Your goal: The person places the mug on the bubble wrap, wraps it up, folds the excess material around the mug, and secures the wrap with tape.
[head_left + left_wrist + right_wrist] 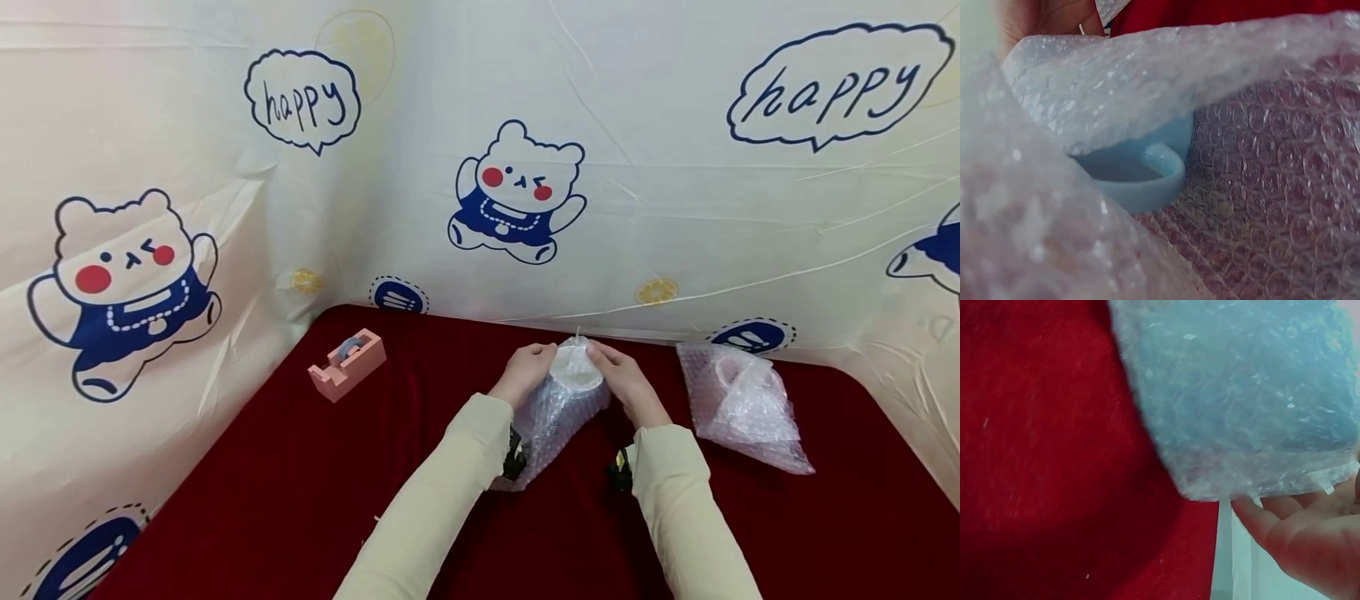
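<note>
Tape dispenser [347,370] and wrapped bundle [752,412] flank the hands [628,383].

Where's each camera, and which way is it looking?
Head: on the head, facing forward and down at the left hand, right hand and bubble wrap; both sleeves show.
Left wrist: sits there, looking at a light-blue handle in the wrap; a hand shows, top left.
Right wrist: sits there, looking at the wrap and red cloth; a hand shows, lower right.
Both wrist views share the wrap and something light-blue.

Two bubble-wrap bundles [558,421] [750,408], one tape dispenser [348,370] and two hands [525,372] [632,387] show.
</note>
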### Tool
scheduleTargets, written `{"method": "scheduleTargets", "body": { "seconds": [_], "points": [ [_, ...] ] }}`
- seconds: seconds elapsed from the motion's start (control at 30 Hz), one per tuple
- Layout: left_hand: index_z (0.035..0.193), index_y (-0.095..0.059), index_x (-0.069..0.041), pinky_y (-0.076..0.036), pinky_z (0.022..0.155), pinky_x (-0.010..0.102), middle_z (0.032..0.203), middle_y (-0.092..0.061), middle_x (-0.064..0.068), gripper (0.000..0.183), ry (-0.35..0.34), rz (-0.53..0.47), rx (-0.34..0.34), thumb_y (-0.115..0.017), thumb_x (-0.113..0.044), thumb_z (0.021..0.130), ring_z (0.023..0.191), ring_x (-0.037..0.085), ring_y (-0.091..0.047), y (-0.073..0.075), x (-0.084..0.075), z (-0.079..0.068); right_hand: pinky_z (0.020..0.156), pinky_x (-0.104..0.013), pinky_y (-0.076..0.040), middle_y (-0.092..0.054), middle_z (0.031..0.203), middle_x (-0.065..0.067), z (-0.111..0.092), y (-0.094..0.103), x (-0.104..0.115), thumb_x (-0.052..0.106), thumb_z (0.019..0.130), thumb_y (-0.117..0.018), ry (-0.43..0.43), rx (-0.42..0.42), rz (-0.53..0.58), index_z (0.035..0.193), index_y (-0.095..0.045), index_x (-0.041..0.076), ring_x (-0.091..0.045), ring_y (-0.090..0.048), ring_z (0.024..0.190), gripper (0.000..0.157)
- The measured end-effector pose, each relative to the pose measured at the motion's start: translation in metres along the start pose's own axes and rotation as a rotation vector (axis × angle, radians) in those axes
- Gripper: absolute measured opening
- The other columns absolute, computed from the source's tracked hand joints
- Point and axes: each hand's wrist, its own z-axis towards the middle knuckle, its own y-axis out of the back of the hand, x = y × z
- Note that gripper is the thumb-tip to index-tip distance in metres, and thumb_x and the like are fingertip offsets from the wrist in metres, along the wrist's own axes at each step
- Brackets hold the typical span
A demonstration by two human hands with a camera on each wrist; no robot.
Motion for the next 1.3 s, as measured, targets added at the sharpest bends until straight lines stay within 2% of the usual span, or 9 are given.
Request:
{"method": "scheduleTargets", "body": {
  "seconds": [0.17,0.23,0.33,0.47,0.67,0.8,0.93,1.07,1.3],
  "points": [
    [0.136,-0.052,-0.014,-0.044,0.090,0.040,0.138,-0.052,0.008,0.042,0.029,-0.040,0.044,-0.040,-0.033,0.101,0.114,0.025,-0.052,0.007,0.002,-0.002,0.117,-0.053,-0.019,-0.018,0.159,-0.018,0.001,0.000,0.005,0.039,0.103,-0.033,0.001,0.059,-0.052,0.153,-0.021,0.016,-0.038,-0.018,0.145,0.056],
    [0.137,-0.050,-0.012,-0.044,0.092,0.040,0.140,-0.050,0.009,0.043,0.042,-0.045,0.068,-0.040,-0.032,0.101,0.116,0.026,-0.051,0.009,0.003,-0.002,0.117,-0.053,-0.020,-0.019,0.158,-0.019,0.001,-0.001,0.007,0.039,0.104,-0.033,-0.001,0.062,-0.065,0.153,-0.021,0.015,-0.038,-0.019,0.145,0.056],
    [0.142,-0.044,-0.007,-0.041,0.106,0.043,0.147,-0.043,0.012,0.048,0.067,-0.012,0.110,-0.039,-0.033,0.102,0.131,0.029,-0.045,0.014,0.001,-0.004,0.117,-0.053,-0.021,-0.020,0.158,-0.018,0.001,-0.003,0.009,0.038,0.104,-0.033,-0.001,0.053,-0.071,0.153,-0.022,0.015,-0.037,-0.020,0.145,0.055],
    [0.146,-0.036,-0.004,-0.036,0.111,0.048,0.152,-0.037,0.015,0.053,0.084,0.113,0.159,-0.037,-0.035,0.103,0.137,0.033,-0.039,0.023,-0.004,-0.008,0.117,-0.053,-0.021,-0.020,0.158,-0.018,0.001,-0.004,0.009,0.037,0.104,-0.033,0.008,0.041,-0.072,0.153,-0.023,0.014,-0.037,-0.019,0.145,0.055],
    [0.140,-0.044,0.000,-0.041,0.106,0.046,0.137,-0.052,0.021,0.048,0.103,0.272,0.259,-0.043,-0.028,0.101,0.127,0.035,-0.049,0.048,-0.013,-0.016,0.117,-0.052,-0.023,-0.021,0.158,-0.017,0.002,-0.004,0.007,0.035,0.104,-0.034,0.012,0.038,-0.054,0.152,-0.024,0.014,-0.037,-0.021,0.144,0.054],
    [0.133,-0.052,0.001,-0.044,0.104,0.046,0.131,-0.057,0.020,0.040,0.094,0.349,0.320,-0.046,-0.022,0.100,0.122,0.035,-0.053,0.057,-0.005,-0.024,0.117,-0.052,-0.023,-0.021,0.159,-0.016,0.003,-0.003,0.007,0.036,0.104,-0.034,0.000,0.033,-0.050,0.152,-0.023,0.015,-0.036,-0.020,0.145,0.054],
    [0.125,-0.057,0.002,-0.047,0.100,0.045,0.127,-0.059,0.018,0.036,0.061,0.410,0.305,-0.055,-0.020,0.096,0.118,0.034,-0.057,0.058,0.015,-0.030,0.116,-0.053,-0.024,-0.021,0.159,-0.016,0.003,-0.003,0.008,0.037,0.104,-0.034,-0.014,0.026,-0.049,0.152,-0.024,0.016,-0.036,-0.021,0.144,0.053],
    [0.122,-0.058,0.003,-0.049,0.097,0.045,0.124,-0.060,0.019,0.040,0.071,0.395,0.263,-0.065,-0.021,0.091,0.113,0.032,-0.059,0.056,0.030,-0.031,0.116,-0.053,-0.024,-0.021,0.158,-0.016,0.003,-0.004,0.008,0.036,0.104,-0.035,-0.013,0.025,-0.040,0.152,-0.025,0.016,-0.036,-0.022,0.144,0.053],
    [0.119,-0.059,0.006,-0.051,0.094,0.043,0.120,-0.062,0.018,0.046,0.105,0.366,0.272,-0.068,-0.027,0.089,0.108,0.030,-0.061,0.050,0.040,-0.029,0.116,-0.053,-0.024,-0.022,0.158,-0.017,0.003,-0.005,0.006,0.035,0.104,-0.035,-0.012,0.018,-0.034,0.152,-0.025,0.015,-0.037,-0.023,0.144,0.053]
  ]
}}
